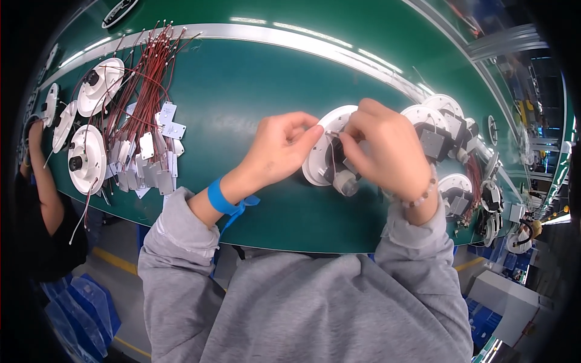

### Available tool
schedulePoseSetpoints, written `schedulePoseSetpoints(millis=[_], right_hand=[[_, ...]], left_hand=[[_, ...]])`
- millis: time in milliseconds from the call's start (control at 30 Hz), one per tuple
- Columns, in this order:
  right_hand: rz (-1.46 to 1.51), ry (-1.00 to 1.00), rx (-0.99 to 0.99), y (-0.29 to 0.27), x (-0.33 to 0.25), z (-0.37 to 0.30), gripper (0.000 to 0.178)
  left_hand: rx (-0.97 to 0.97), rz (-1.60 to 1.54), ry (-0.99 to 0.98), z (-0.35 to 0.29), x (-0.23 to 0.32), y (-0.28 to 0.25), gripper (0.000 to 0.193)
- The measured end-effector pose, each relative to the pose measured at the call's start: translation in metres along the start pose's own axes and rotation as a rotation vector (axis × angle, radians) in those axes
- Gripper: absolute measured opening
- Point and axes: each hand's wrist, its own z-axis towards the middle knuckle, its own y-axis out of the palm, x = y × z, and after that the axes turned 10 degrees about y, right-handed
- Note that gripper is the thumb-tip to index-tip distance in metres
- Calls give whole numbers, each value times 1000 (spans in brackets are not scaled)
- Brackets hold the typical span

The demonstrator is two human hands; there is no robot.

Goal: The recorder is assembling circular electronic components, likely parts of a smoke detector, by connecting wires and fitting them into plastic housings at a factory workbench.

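My left hand (279,148), fingertips together at the white disc (317,160), right hand (387,145) curled above, grip I can't tell

round white disc (317,160), pale cylinder (345,183) attached, over tabletop (242,78)

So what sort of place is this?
Probably a factory assembly area: on the green bench lie a bundle of red wires and many similar white discs with parts fitted, and another person's arm shows at the far left.
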Motion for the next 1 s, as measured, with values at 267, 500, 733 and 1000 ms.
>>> schedulePoseSetpoints(millis=[267,500,733,1000], right_hand=[[21,-45,-92,2,5,11,18],[196,-24,-216,4,16,12,17],[122,-8,-58,6,8,5,16],[10,13,-50,9,1,3,14]], left_hand=[[-16,-120,-65,0,2,0,18],[-42,-113,-62,-1,2,-1,18],[-68,-105,-96,0,4,-2,19],[-103,-51,-118,-1,4,-2,21]])
